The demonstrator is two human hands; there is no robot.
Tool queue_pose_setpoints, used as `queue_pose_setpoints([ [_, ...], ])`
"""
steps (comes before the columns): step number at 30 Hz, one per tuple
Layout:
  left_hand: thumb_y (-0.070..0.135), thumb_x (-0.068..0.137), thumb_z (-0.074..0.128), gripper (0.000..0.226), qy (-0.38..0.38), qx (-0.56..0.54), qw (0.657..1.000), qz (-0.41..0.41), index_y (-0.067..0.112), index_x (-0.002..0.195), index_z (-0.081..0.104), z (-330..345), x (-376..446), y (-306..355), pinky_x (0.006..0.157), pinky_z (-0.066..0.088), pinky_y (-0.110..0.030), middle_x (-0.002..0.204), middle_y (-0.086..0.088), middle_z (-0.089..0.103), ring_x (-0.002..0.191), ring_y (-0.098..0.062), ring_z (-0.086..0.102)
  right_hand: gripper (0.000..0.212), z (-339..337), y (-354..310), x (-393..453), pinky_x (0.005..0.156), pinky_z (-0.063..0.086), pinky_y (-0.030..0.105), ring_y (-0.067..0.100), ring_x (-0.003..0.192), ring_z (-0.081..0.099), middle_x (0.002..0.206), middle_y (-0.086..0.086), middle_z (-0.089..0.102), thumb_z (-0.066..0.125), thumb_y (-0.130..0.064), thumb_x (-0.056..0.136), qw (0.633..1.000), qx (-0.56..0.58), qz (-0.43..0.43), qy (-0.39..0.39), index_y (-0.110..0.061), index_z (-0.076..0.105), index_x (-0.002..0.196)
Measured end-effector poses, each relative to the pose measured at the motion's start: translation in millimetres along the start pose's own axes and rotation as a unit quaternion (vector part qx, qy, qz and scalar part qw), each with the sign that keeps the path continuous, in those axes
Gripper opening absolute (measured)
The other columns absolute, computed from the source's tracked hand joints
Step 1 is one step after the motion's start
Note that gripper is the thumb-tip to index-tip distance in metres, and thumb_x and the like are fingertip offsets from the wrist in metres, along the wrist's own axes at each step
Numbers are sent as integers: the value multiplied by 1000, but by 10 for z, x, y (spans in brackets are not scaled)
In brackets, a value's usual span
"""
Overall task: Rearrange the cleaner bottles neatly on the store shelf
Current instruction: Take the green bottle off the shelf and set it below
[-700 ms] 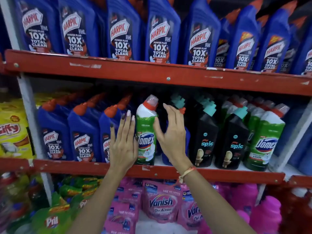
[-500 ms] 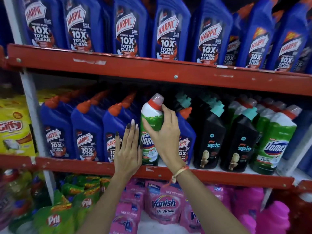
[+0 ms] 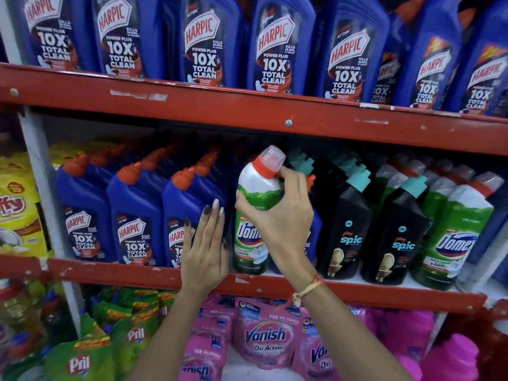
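Note:
A green and white Domex bottle (image 3: pixel 254 213) with a red collar and clear cap stands on the middle shelf (image 3: pixel 275 287), between the blue Harpic bottles and the black Spic bottles. My right hand (image 3: pixel 280 213) grips its shoulder and neck from the right. My left hand (image 3: pixel 204 248) lies flat, fingers together and pointing up, against the front of the nearest blue Harpic bottle (image 3: pixel 189 215), just left of the Domex bottle. A second blue bottle with an orange cap (image 3: pixel 310 180) sits partly hidden behind my right hand.
More blue Harpic bottles (image 3: pixel 137 215) fill the middle shelf's left side. Black Spic bottles (image 3: pixel 349 226) and further green Domex bottles (image 3: pixel 459 237) stand to the right. Large Harpic bottles (image 3: pixel 203 45) line the upper shelf. Pink Vanish pouches (image 3: pixel 265 336) and green Pril pouches (image 3: pixel 79 361) lie below.
My right hand has closed around the Domex bottle's shoulder and neck, having only touched its side before. The left hand has stayed against the blue Harpic bottle. The camera has moved closer.

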State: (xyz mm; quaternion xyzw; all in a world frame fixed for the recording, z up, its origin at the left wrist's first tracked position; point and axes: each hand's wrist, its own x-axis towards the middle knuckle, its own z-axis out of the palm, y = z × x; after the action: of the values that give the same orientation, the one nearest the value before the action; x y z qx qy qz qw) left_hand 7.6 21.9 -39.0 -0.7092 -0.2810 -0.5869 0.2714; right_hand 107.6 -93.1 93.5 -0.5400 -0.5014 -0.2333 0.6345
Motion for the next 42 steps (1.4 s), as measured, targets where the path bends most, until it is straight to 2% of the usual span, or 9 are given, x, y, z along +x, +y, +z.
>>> queue_pose_setpoints([
  [7, 26, 107, 25, 57, -20, -27, 999, -28, 7, 160, 15, -47, 11, 113, 129, 3, -44, 170, -3, 4, 157, -19, 10, 60, -503, -54, -11, 75, 46, 12, 6, 87, 59, 100, -1, 60, 84, -39, 64, 1000, 25, -10, 16, -10, 63, 113],
  [11, 22, 102, 35, 60, -44, -47, 998, -18, 2, 157, 22, -15, -28, 285, 129, 1, -42, 170, -3, 6, 157, -18, 9, 59, -643, 91, -328, 75, 44, 10, -1, 89, 56, 100, -4, 58, 82, -41, 64, 999, 32, 15, -10, -12, 62, 111],
  [16, 24, 100, 33, 61, -60, 6, 998, -32, -1, 155, 26, 30, -72, 323, 128, -4, -41, 164, -14, 25, 157, -16, 5, 59, -681, 405, -926, 74, 38, 4, -2, 84, 52, 96, -7, 55, 82, -42, 59, 996, -1, 63, -57, -18, 59, 107],
  [22, 26, 102, 31, 60, -48, 15, 998, -31, 0, 156, 26, 78, -91, 297, 128, -1, -41, 163, -15, 27, 157, -16, 9, 59, -624, 788, -1564, 70, 39, 4, -1, 84, 53, 93, -18, 47, 81, -48, 56, 981, -23, 155, -117, -28, 51, 102],
  [27, 19, 97, 40, 61, -31, 11, 999, -31, -2, 154, 31, 83, -119, 292, 128, 0, -42, 161, -17, 32, 156, -18, 14, 61, -572, 1038, -2005, 66, 48, 26, 17, 81, 56, 91, -2, 50, 83, -46, 55, 964, -53, 207, -159, -17, 51, 98],
  [31, 19, 98, 38, 60, -22, 4, 999, -25, -2, 154, 31, 95, -122, 290, 128, 4, -46, 162, -14, 29, 156, -20, 16, 61, -563, 1179, -2232, 68, 43, 21, 20, 80, 57, 90, 0, 50, 91, -32, 52, 955, -57, 235, -173, -16, 50, 94],
  [35, 22, 101, 33, 57, -24, 4, 999, -23, -1, 154, 31, 110, -133, 275, 128, 4, -48, 163, -14, 29, 156, -20, 16, 62, -620, 1237, -2363, 71, 54, 33, 19, 84, 59, 91, -2, 51, 91, -33, 52, 943, -56, 265, -195, -22, 46, 94],
  [39, 25, 104, 27, 56, -23, 4, 1000, -14, 1, 155, 31, 133, -143, 265, 128, 3, -48, 165, -6, 21, 156, -19, 15, 63, -677, 1297, -2433, 73, 50, 24, 19, 87, 60, 93, -3, 51, 92, -34, 53, 937, -67, 278, -202, -21, 48, 97],
  [42, 21, 101, 31, 57, -24, 8, 1000, -16, 2, 155, 33, 139, -152, 264, 128, 3, -49, 166, -5, 21, 156, -20, 17, 63, -695, 1300, -2399, 81, 54, 35, 22, 93, 59, 97, 1, 52, 91, -33, 59, 934, -71, 262, -234, -13, 52, 103],
])
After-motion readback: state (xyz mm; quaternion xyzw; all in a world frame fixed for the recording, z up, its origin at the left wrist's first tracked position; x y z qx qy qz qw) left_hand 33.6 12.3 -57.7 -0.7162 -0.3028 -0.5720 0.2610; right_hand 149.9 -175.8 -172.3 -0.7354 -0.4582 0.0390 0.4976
